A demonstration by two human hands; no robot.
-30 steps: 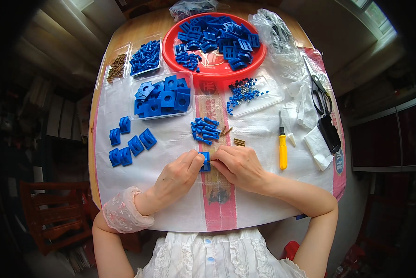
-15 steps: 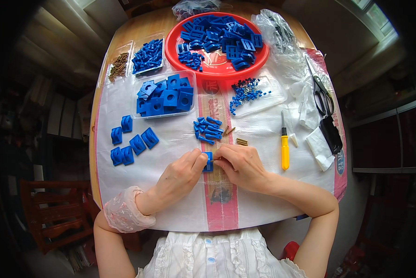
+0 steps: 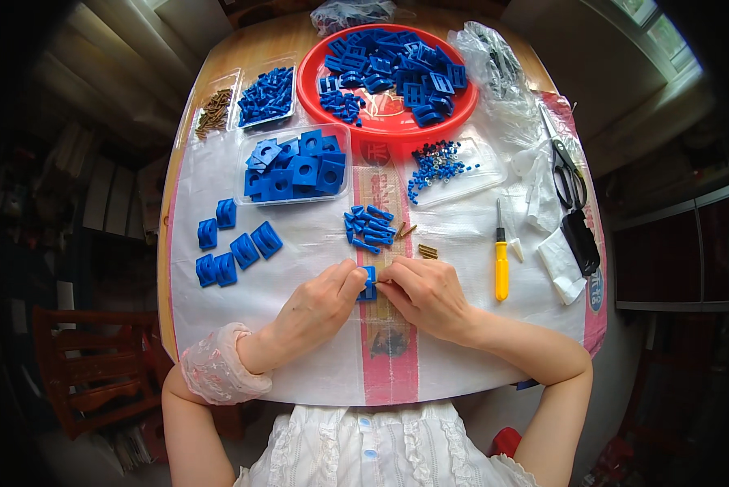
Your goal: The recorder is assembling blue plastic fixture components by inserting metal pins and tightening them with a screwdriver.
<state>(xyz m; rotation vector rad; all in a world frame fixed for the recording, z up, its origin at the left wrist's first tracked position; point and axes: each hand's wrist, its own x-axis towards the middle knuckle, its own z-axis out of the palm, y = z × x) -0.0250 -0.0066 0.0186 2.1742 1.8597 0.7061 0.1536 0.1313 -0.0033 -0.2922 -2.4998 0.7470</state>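
Near the front middle of the table, my left hand (image 3: 320,302) is closed on a small blue plastic piece (image 3: 368,286) with a raised, slotted face. My right hand (image 3: 429,296) pinches a thin pin (image 3: 380,282), brass-coloured as far as I can see, against the piece's right side. Its tip is hidden, so I cannot tell how deep it sits. Just beyond my hands lie a pile of small blue levers (image 3: 370,227), a couple of loose brown pins (image 3: 405,231) and some short brass rods (image 3: 427,252). To the left stand several curved blue pieces (image 3: 245,252).
A red basin (image 3: 307,109) of blue parts stands at the back. Left of it are clear boxes with blue plates (image 3: 303,170), small blue parts (image 3: 267,96) and brown pins (image 3: 215,112). Rightward lie small beads (image 3: 437,165), a yellow screwdriver (image 3: 501,268) and black-handled scissors (image 3: 571,178).
The view has shifted slightly, so the table's things appear a little further right. Both hands keep the same grip, with the pin still at the blue piece's right side.
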